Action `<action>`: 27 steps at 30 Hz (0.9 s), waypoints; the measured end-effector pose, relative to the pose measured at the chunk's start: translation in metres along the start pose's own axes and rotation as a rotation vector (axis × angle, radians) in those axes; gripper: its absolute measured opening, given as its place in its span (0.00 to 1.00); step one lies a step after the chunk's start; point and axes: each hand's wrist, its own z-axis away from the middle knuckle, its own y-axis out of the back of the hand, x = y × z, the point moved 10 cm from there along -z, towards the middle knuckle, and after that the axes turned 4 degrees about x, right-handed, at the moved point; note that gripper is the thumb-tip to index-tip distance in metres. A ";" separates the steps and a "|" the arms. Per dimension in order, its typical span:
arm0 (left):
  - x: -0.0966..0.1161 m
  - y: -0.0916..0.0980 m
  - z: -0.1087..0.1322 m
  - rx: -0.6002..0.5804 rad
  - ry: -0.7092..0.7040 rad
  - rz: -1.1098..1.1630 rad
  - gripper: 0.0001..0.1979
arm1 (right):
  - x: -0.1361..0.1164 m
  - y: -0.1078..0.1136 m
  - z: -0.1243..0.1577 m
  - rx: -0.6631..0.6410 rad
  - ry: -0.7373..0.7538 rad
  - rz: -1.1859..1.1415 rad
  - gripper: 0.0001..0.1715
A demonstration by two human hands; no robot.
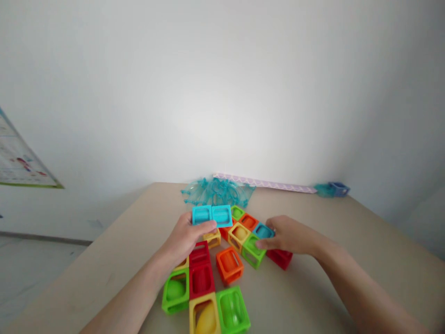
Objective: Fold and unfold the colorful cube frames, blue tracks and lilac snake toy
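1. Two blue cubes (pixel 212 215): left hand (pixel 186 236) is gripping them beyond the lone orange cube (pixel 230 263).
2. One cluster (pixel 238 233): right hand (pixel 287 235) is grasping it, beyond the orange cube.
3. Two red cubes (pixel 202 280) are lying left of it.

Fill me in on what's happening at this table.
A person is handling colorful hollow blocks with both hands. The left hand grips a pair of light-blue blocks side by side. The right hand has its thumb at a green block in a multicolored group; whether it grips is unclear. An orange block sits alone on the table, with red blocks nearby.
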 end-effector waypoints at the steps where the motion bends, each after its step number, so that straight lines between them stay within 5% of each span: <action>1: 0.000 0.000 0.000 0.001 0.004 0.008 0.12 | -0.001 0.000 -0.001 -0.003 -0.002 0.001 0.33; 10: 0.001 -0.001 0.002 0.019 0.024 0.033 0.12 | -0.017 0.019 0.002 0.156 0.069 0.124 0.27; 20: 0.004 -0.003 0.003 0.003 0.016 0.027 0.14 | -0.058 0.031 0.016 0.353 0.403 -0.398 0.26; 27: 0.004 -0.007 0.003 -0.058 -0.010 -0.012 0.17 | -0.067 0.039 0.026 0.556 0.501 -0.499 0.25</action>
